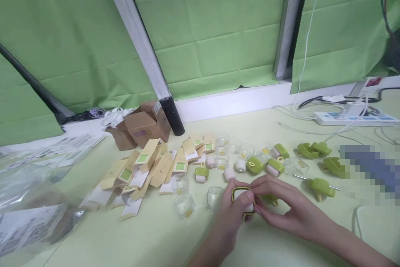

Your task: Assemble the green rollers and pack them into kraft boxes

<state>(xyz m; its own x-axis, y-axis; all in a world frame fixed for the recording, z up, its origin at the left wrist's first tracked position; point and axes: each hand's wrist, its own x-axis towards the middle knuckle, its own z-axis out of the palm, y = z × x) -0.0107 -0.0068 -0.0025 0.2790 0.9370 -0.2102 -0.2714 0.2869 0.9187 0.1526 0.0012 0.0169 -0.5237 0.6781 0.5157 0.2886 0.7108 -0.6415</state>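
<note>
Between my hands is a small white earphone case [239,193] with a dark-edged green cover around it. My left hand [229,217] is closed on its left side, the thumb lying across the white face. From the right, my right hand [286,204] pinches the cover's edge with its fingertips. A green piece [269,198], partly hidden, lies behind the right fingers. Just left of my left hand stands a clear plastic case [215,197]. Beyond the hands sit a white case [229,174] and several green-and-white covered cases [275,167].
Opened cream cartons [161,169] pile up at left, before a brown cardboard box [145,127] and a black cylinder [172,116]. A green-handled screwdriver [320,187] and loose green covers [312,149] lie right. Behind them is a power strip [328,118]. Plastic bags [34,213] lie far left.
</note>
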